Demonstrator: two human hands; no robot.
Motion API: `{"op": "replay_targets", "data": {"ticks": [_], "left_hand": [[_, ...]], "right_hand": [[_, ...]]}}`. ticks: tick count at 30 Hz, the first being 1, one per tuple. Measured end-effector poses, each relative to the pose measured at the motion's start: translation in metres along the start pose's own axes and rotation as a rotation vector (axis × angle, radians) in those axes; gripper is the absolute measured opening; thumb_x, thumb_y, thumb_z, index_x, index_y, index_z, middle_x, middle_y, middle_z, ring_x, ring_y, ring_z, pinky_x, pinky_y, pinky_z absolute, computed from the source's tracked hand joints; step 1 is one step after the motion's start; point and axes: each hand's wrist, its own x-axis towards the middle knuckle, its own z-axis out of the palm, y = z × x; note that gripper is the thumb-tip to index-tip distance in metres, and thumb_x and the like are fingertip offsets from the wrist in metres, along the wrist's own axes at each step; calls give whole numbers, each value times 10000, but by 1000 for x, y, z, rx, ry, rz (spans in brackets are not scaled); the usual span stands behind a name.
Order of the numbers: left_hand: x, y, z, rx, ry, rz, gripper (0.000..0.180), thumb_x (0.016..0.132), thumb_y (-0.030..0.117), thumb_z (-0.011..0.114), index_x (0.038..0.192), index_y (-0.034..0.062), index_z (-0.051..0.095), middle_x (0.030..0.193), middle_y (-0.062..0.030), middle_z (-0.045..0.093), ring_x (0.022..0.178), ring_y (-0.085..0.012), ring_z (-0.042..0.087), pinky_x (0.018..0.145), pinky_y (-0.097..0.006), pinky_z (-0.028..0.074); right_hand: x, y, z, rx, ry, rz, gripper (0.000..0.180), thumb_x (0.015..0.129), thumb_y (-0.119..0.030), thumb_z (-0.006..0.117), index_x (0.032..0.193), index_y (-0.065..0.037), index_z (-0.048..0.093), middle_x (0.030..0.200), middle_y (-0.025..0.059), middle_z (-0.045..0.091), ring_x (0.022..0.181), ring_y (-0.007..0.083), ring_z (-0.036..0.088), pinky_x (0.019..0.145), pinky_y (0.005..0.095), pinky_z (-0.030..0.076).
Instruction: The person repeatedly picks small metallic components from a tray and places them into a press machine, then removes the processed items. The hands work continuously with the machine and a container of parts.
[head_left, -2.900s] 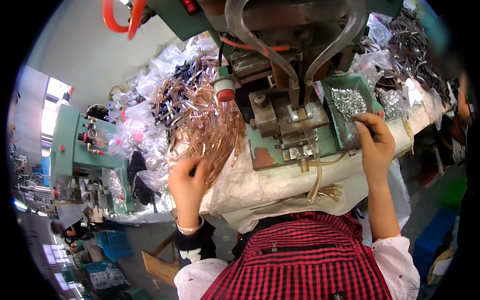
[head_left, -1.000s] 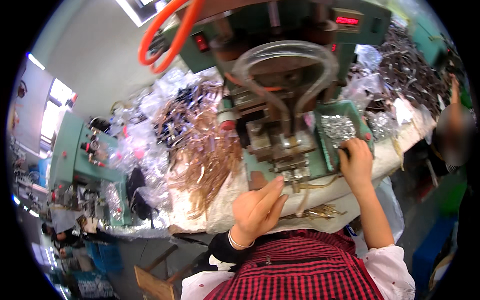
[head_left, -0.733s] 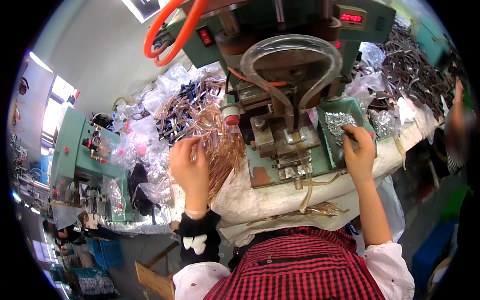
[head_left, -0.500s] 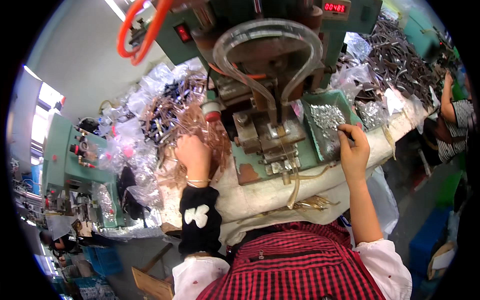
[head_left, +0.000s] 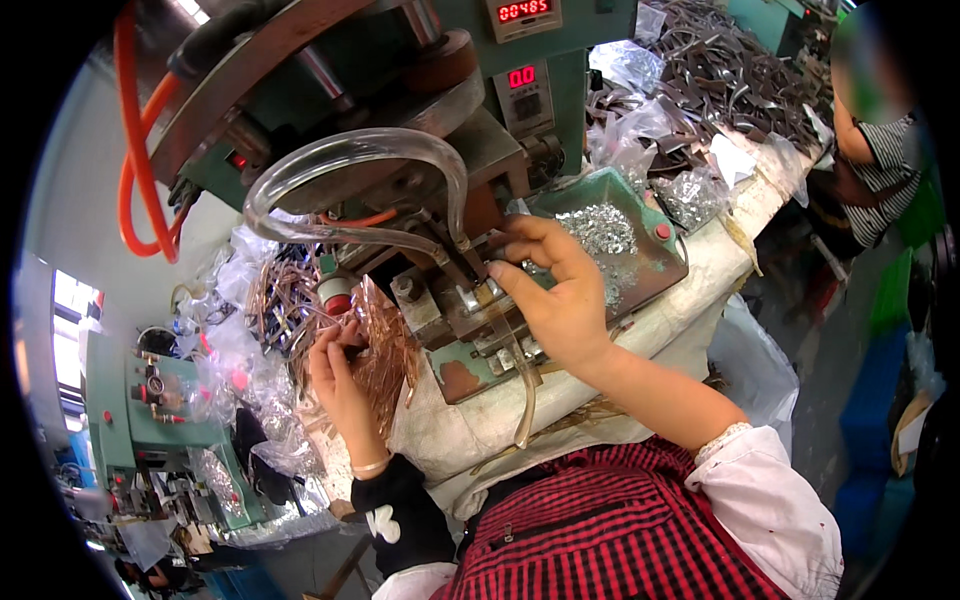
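At the near edge of the green press, my left hand is closed on a bundle of copper-coloured strips, left of the press die. My right hand pinches something small at the die, fingertips together; the piece is too small to make out. Just right of the die, the green tray holds many silvery bits, so I judge plenty is left. Beyond the press, dark metal strips are heaped on the table.
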Motion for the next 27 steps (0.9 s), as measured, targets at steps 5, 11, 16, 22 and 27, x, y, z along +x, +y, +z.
{"op": "replay_targets", "data": {"ticks": [5, 11, 16, 22, 27], "left_hand": [[-24, 77, 18, 65, 95, 26, 136, 987, 98, 671, 1076, -4, 677, 911, -70, 700, 726, -63, 625, 553, -182, 441], [-59, 134, 53, 455, -177, 890, 200, 810, 22, 747, 1007, 52, 762, 992, -163, 730, 731, -230, 633, 645, -293, 494], [-64, 123, 101, 467, -509, 1132, 263, 756, 101, 845, 1003, 69, 763, 1014, -110, 755, 635, -163, 620, 541, -281, 471], [-46, 107, 106, 444, -419, 1114, 235, 751, 79, 846, 971, 87, 762, 1012, -101, 767, 574, -116, 601, 477, -261, 431], [-59, 114, 108, 397, -564, 1091, 262, 719, 69, 863, 957, 74, 755, 948, -100, 753, 575, -176, 596, 491, -291, 431]], "right_hand": [[2, -20, 7, 184, -47, 187, 442, 894, 12, 689, 1310, 26, 543, 1089, 88, 692, 973, 96, 635, 909, 248, 484], [-18, -62, 2, 100, -152, 204, 514, 908, 10, 642, 1398, 22, 487, 1217, 140, 664, 1128, 196, 659, 1007, 289, 463], [11, -37, -31, -195, -217, 76, 506, 885, -44, 668, 1375, 5, 548, 1269, 132, 656, 1228, 208, 613, 1024, 346, 483], [39, 31, -126, -371, 243, 23, 459, 886, -34, 680, 1337, -39, 599, 1210, 152, 667, 1153, 231, 625, 1004, 342, 475], [16, 27, -154, -511, 255, -10, 408, 874, -33, 685, 1278, -38, 630, 1131, 118, 687, 1020, 193, 625, 931, 321, 489]]}}
